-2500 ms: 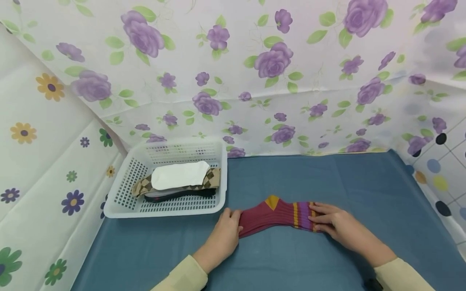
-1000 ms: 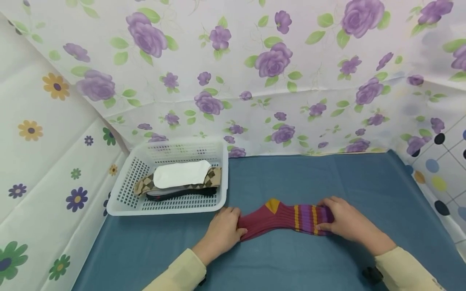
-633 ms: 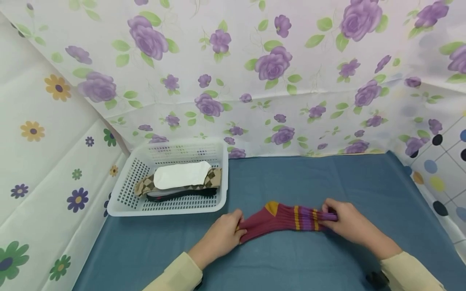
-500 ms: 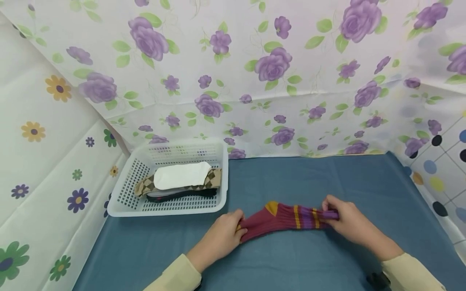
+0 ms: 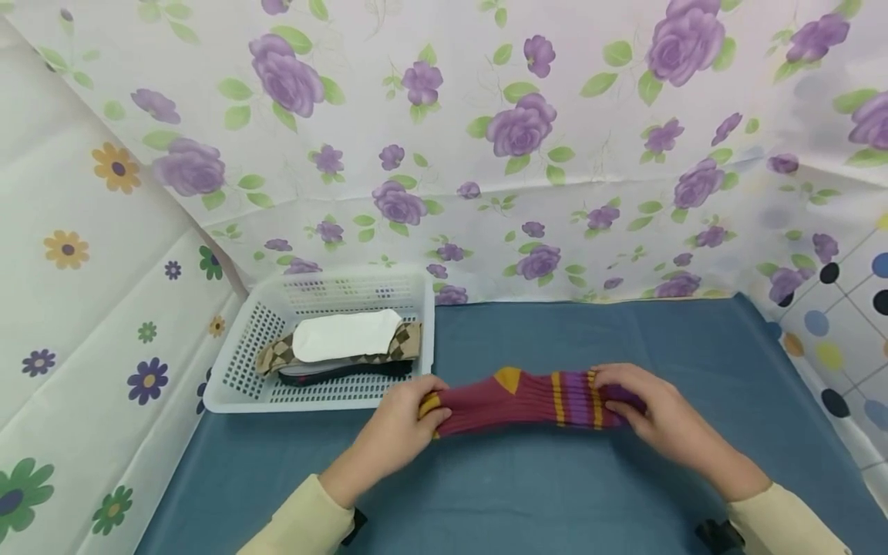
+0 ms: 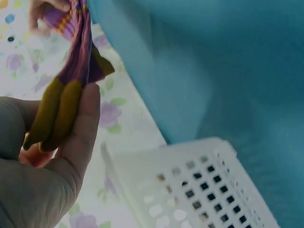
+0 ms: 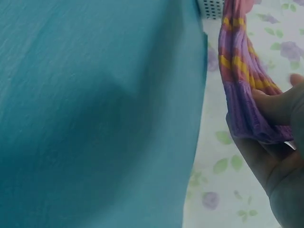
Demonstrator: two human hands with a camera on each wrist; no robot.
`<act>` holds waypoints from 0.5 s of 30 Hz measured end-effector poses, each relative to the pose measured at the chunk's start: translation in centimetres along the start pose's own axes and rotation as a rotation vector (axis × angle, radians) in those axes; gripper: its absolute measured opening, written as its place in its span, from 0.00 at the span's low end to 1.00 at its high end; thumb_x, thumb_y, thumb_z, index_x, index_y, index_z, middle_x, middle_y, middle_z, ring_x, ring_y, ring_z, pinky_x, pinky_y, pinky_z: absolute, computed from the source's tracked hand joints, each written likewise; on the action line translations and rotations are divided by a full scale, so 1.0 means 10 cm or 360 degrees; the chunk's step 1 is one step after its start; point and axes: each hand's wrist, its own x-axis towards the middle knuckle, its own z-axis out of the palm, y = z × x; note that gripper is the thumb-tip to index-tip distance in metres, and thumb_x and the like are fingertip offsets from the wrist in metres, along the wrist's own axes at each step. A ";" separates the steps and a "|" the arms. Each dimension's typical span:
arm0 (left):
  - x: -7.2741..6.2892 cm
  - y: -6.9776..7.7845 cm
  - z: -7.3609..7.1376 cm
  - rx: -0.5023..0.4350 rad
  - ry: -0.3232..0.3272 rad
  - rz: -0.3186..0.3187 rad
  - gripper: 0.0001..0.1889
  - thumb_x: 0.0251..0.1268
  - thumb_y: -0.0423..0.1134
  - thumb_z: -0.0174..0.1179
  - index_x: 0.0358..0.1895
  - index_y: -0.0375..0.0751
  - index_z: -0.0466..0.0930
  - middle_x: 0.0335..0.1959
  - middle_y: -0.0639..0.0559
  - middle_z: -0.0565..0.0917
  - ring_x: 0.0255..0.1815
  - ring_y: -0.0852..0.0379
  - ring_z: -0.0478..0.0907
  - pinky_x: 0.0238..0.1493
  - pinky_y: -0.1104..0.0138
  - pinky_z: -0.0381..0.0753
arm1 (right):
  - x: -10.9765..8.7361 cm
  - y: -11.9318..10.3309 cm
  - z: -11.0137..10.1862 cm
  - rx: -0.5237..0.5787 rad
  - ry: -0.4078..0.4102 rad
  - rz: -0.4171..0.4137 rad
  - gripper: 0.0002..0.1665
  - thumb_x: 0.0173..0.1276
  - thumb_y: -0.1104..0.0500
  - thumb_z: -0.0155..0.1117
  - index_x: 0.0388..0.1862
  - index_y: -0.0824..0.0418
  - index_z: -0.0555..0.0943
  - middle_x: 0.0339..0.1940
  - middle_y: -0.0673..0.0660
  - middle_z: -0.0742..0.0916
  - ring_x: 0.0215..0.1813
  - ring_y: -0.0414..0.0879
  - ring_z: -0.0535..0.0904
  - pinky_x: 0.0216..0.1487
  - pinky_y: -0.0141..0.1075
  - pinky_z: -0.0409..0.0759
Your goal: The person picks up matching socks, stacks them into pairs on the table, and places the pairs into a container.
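A pair of maroon socks (image 5: pixel 509 405) with yellow heels and toes and purple-and-yellow striped cuffs is stretched sideways above the blue cloth, a shadow beneath. At the toe end my left hand (image 5: pixel 398 424) pinches them between thumb and fingers. The left wrist view shows two yellow toes (image 6: pixel 66 111) side by side in that hand. My right hand (image 5: pixel 652 412) holds the cuff end, its thumb in front. Up close in the right wrist view, the layered purple cuffs (image 7: pixel 244 111) lie between thumb and fingers. Some of the right fingers are hidden behind the fabric.
To the left stands a white perforated basket (image 5: pixel 222 385), close to my left hand. Inside lie a white sock (image 5: pixel 347 336), a brown checkered sock (image 5: pixel 409 339) and dark ones beneath. Blue cloth (image 5: pixel 541 493) covers the table, and flowered sheeting (image 5: pixel 472 154) hangs behind.
Both hands first lay at the socks' ends on the cloth, then gripped them. Now the socks are lifted off the cloth, shifted slightly left and away, with the yellow toes showing.
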 end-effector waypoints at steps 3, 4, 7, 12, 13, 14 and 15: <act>0.01 -0.02 -0.12 -0.0186 0.0007 -0.0040 0.16 0.61 0.37 0.62 0.49 0.52 0.68 0.42 0.53 0.81 0.32 0.61 0.78 0.29 0.71 0.78 | 0.02 -0.05 -0.03 0.0018 0.0009 -0.0024 0.27 0.55 0.71 0.68 0.45 0.40 0.80 0.59 0.47 0.77 0.56 0.44 0.77 0.40 0.32 0.82; 0.01 -0.03 -0.15 -0.0240 0.0014 -0.0038 0.17 0.61 0.35 0.62 0.49 0.52 0.65 0.42 0.51 0.81 0.32 0.60 0.79 0.29 0.70 0.78 | 0.02 -0.07 -0.04 0.0020 0.0003 -0.0011 0.27 0.55 0.72 0.67 0.42 0.39 0.81 0.59 0.48 0.77 0.56 0.46 0.77 0.38 0.31 0.81; 0.02 -0.07 -0.26 -0.0340 0.0035 -0.0001 0.16 0.62 0.32 0.60 0.44 0.49 0.60 0.37 0.49 0.79 0.31 0.58 0.78 0.28 0.68 0.79 | 0.05 -0.13 -0.06 0.0037 -0.0037 0.0083 0.26 0.56 0.72 0.66 0.37 0.38 0.83 0.58 0.52 0.78 0.55 0.52 0.78 0.32 0.29 0.78; 0.04 -0.14 -0.41 -0.0351 0.0069 0.0060 0.09 0.64 0.29 0.57 0.31 0.51 0.74 0.28 0.52 0.77 0.25 0.57 0.73 0.25 0.68 0.77 | 0.13 -0.22 -0.08 0.0047 -0.0090 0.0198 0.21 0.58 0.70 0.65 0.41 0.44 0.85 0.56 0.59 0.81 0.54 0.58 0.79 0.28 0.28 0.78; 0.04 -0.14 -0.45 -0.0348 0.0072 0.0050 0.10 0.64 0.29 0.57 0.30 0.51 0.78 0.29 0.53 0.80 0.27 0.57 0.74 0.27 0.69 0.77 | 0.15 -0.23 -0.08 0.0046 -0.0093 0.0201 0.20 0.58 0.69 0.66 0.43 0.45 0.85 0.56 0.60 0.81 0.54 0.58 0.79 0.29 0.28 0.78; 0.04 -0.12 -0.49 -0.0344 0.0073 0.0050 0.11 0.63 0.28 0.57 0.30 0.50 0.81 0.32 0.52 0.82 0.30 0.56 0.75 0.28 0.69 0.77 | 0.18 -0.25 -0.08 0.0038 -0.0090 0.0197 0.20 0.58 0.69 0.66 0.43 0.46 0.85 0.56 0.60 0.81 0.54 0.57 0.80 0.29 0.28 0.79; 0.04 -0.13 -0.51 -0.0339 0.0079 0.0055 0.11 0.63 0.28 0.57 0.32 0.49 0.84 0.35 0.53 0.84 0.32 0.56 0.76 0.29 0.70 0.77 | 0.20 -0.26 -0.08 0.0033 -0.0087 0.0185 0.19 0.59 0.68 0.66 0.44 0.46 0.85 0.56 0.60 0.81 0.54 0.57 0.80 0.29 0.28 0.79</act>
